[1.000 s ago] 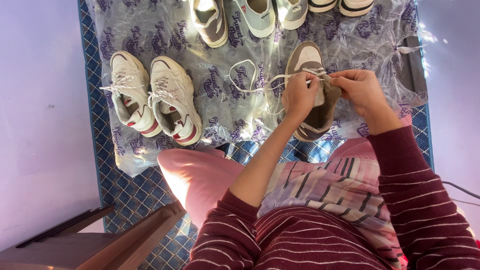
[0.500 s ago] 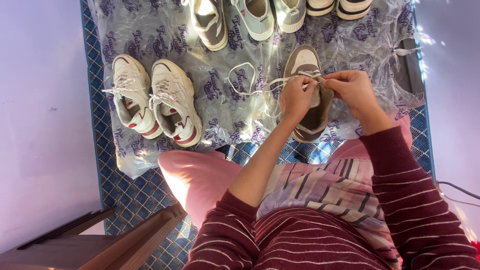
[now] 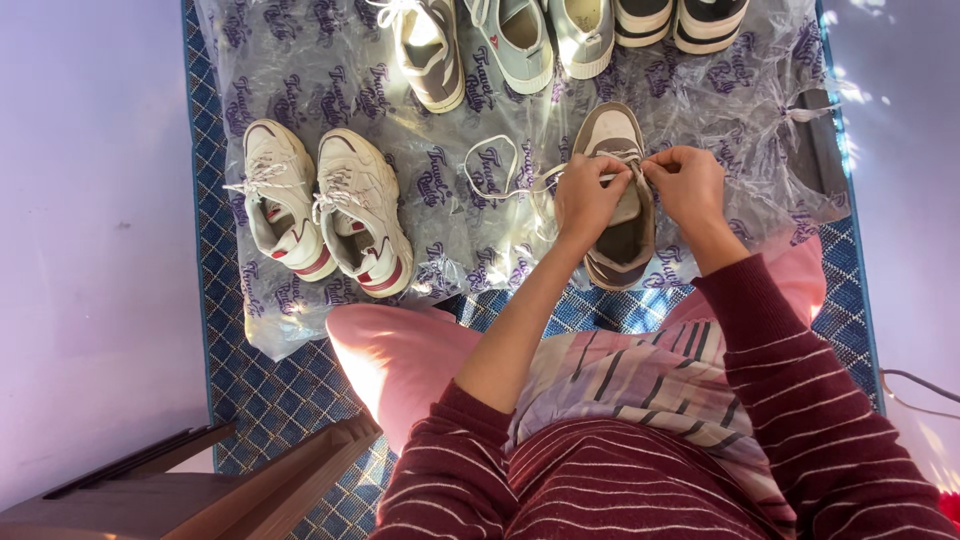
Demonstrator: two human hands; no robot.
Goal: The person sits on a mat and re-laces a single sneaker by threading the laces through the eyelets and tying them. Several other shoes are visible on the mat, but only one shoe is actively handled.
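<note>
From the head camera, looking down, the grey shoe sits on the crinkly plastic sheet, near the sheet's near edge and toward its right side. The sheet lies on a blue checked mat on the floor.

The left hand rests on the left side of the shoe, and its grip is pinched narrow on the white lace. The right hand is at the right side of the shoe's top, and its grip is pinched narrow on the lace too. The loose part of the lace loops away to the left over the plastic.

The shoe looks light and a bit soft on top, with a stiffer sole. I think it is best held by its sides or heel. The lace looks thin, floppy and easy to lose, so a pinch near the lace holes should work best. The plastic looks slippery, so the shoe may slide.

2 white shoes with red trim sit side by side near the sheet's left edge. More shoes line the far edge. A wooden piece shows at the near left corner.
</note>
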